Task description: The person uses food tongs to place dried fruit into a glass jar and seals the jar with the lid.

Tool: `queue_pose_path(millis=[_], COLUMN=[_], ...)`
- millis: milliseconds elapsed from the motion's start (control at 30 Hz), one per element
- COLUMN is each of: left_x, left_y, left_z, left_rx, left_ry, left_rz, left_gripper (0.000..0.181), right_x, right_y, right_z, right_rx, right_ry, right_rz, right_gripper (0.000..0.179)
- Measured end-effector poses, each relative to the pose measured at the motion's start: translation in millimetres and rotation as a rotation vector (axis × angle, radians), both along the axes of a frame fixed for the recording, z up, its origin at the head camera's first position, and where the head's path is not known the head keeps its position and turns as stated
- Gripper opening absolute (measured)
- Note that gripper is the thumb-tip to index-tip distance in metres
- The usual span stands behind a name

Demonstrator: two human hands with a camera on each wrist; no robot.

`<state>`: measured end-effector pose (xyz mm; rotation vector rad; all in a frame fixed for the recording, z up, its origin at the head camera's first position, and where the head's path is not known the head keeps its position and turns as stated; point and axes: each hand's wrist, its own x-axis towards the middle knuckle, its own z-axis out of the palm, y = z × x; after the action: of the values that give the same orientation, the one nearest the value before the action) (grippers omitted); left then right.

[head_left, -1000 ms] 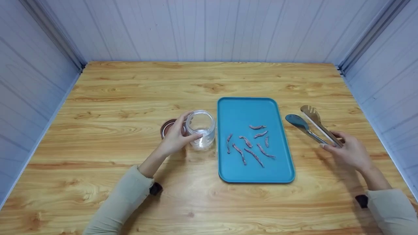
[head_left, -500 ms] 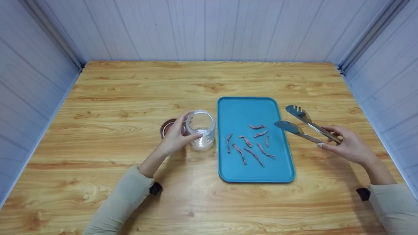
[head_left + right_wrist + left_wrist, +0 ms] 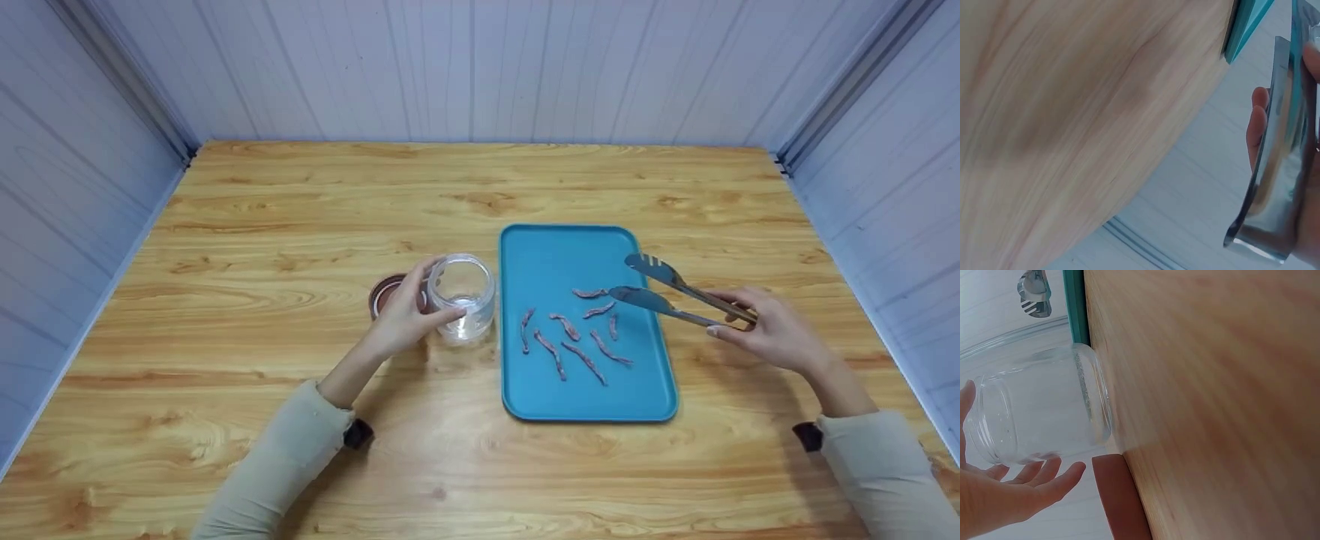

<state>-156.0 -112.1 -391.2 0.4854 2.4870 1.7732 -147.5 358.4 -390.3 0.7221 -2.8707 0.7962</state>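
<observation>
The left hand (image 3: 405, 319) is holding a clear, round jar (image 3: 465, 324) between its thumb and fingers, just beside a blue tray (image 3: 566, 255). The right hand (image 3: 772, 330) is gripping shiny metal tongs (image 3: 694, 291), which are poking over the tray's right edge, spread apart. Thin, wrinkly strips (image 3: 585, 364) are lying on the tray.

Even light leaves soft shadows and a pale sheen on the tabletop (image 3: 450, 472) — wrist views look hazy.
</observation>
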Motion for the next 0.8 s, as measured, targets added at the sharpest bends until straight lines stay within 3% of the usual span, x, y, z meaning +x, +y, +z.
queue_pose_path(millis=[67,233,333,467,800], left_x=[5.2,7.7,2.7,-7.7,-7.4], left_y=[1.7,2.6,2.4,-0.4,-2.7], left_z=[9.4,13.9,5.7,-13.5,-14.3], left_rx=[-0.009,-0.024,-0.017,-0.007,0.002], left_ry=[-0.006,-0.009,-0.007,0.026,0.038], left_rz=[0.003,0.007,0.011,0.01,0.004], left_gripper=[0.073,0.072,0.073,0.075,0.074], right_x=[-1.6,-7.6,-10.4,-12.6,-17.3], right_y=[-3,-9,-13,-17,-23], right_z=[-1.4,-6.6,-8.6,-10.2,-10.7], right_rx=[0.018,0.035,0.04,0.056,0.092], right_ry=[0.013,0.04,0.037,0.026,0.029], right_rz=[-0.004,0.001,-0.001,-0.002,0.027], right_gripper=[0.043,0.039,0.036,0.031,0.026])
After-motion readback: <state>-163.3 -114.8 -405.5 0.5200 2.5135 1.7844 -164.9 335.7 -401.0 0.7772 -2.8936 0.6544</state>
